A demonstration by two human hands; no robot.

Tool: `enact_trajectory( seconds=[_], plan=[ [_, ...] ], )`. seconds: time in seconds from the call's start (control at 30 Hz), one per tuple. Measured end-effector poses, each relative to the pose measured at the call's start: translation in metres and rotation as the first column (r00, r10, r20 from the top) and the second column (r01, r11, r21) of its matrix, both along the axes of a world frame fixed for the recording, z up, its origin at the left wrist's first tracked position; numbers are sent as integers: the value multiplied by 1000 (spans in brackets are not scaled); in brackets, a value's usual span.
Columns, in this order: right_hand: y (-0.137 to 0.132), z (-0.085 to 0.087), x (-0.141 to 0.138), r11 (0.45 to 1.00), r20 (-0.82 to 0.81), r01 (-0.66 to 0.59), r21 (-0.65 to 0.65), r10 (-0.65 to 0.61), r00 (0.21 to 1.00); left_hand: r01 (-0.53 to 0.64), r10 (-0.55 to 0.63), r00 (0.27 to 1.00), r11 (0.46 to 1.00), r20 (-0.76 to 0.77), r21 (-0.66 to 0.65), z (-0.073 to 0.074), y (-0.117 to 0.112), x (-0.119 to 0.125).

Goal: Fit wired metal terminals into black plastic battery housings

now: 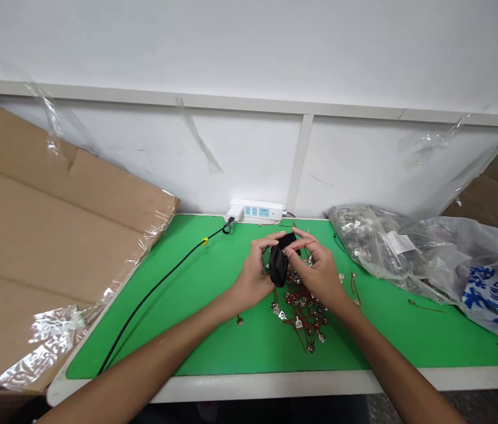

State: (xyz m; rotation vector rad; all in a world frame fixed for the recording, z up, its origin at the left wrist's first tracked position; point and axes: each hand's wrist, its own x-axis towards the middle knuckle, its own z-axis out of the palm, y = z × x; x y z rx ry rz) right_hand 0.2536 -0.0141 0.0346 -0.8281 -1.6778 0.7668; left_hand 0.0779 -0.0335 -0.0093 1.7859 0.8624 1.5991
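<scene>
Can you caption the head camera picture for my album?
Left hand holds a black part, right hand a red wire, above metal pieces on a green tabletop.

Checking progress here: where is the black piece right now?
In the head view, the black piece is just right of centre, held by the left hand, with the right hand at its right side, above the wired metal tabs.
</scene>
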Motion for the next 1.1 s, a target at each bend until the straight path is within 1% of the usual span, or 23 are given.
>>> enact_trajectory(
  seconds=[0.1, 0.23, 0.4, 0.53, 0.63, 0.73, 0.83, 0.93, 1.0, 1.1],
  plan=[
    [-3, 4, -1, 999, -20, -40, 29, 41, 999, -38, 39, 999, 998, -26, 57, 2, -2, -1],
    [-6, 6, -2, 995, -17, -61, 79, 63, 998, -29, 41, 995, 991, -93, 133, 2, -2, -3],
    [-7, 6, -1, 996, -19, -60, 64, 61, 998, -5, 19, 995, 990, -101, 141, -1, 0, -7],
    [-5, 5, 1, 997, -11, -72, -38, 71, 997, 16, 0, 993, 991, -119, 136, 2, -1, -8],
    [-1, 3, 3, 987, -27, -90, -134, 87, 996, -19, 39, 989, 991, -145, 136, 4, -3, -7],
    [2, 2, 4, 966, -62, -123, -227, 111, 992, -68, 89, 979, 991, -184, 117, 4, -4, -7],
    [4, 3, 5, 929, -127, -149, -339, 112, 986, -110, 138, 950, 988, -280, 112, 4, -4, -6],
    [5, 5, 6, 870, -219, -200, -450, 110, 970, -159, 171, 913, 985, -371, 63, 10, -6, -4],
    [6, 5, 6, 837, -265, -230, -496, 107, 958, -191, 192, 890, 981, -413, 44, 15, -8, -2],
    [8, 2, 7, 811, -306, -260, -524, 106, 946, -222, 224, 873, 973, -432, 56, 21, -10, 0]
  ],
)
